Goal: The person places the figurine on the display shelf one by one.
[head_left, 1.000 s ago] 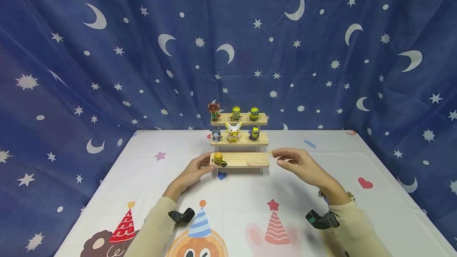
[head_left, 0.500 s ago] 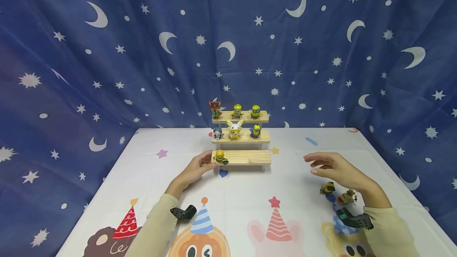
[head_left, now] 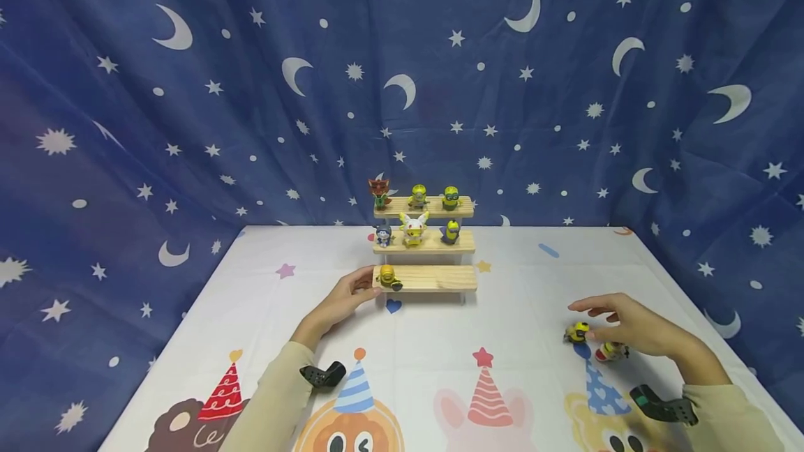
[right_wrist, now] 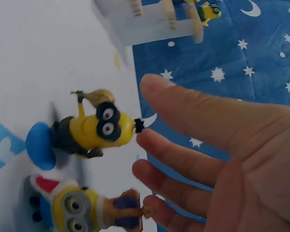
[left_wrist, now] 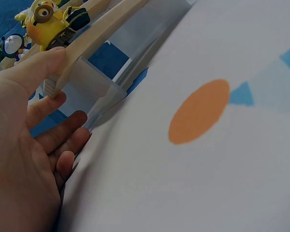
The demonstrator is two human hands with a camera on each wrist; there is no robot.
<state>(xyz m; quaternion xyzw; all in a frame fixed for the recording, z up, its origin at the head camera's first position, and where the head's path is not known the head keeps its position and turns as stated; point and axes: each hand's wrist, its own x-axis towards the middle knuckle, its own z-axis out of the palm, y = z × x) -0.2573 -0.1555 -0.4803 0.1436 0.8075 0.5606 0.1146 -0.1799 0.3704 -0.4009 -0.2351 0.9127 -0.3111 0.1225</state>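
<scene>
My left hand (head_left: 342, 296) pinches the left end of the lowest step of a wooden three-tier display stand (head_left: 440, 277), thumb on top and forefinger beneath in the left wrist view. Beside that thumb stands a yellow minion figurine (left_wrist: 43, 29). Over at the right my right hand (head_left: 634, 326) reaches above two more figurines, its fingers spread and holding nothing. One is a standing minion with black goggles (right_wrist: 94, 125), its head close to the fingertips. The other, a minion with grey goggles and a red-and-white part (right_wrist: 82, 208), lies by the lower fingers.
On the middle step stand a dark figurine (head_left: 383, 234), a white-eared one (head_left: 413, 229) and a minion (head_left: 450, 231). The top step carries a fox (head_left: 380, 194) and two minions. A starry blue curtain (head_left: 402, 89) hangs behind the printed white tablecloth (head_left: 301, 250).
My right hand has moved from beside the stand's lowest step to the right and nearer, down to the two loose figurines. The left hand keeps its hold on the step.
</scene>
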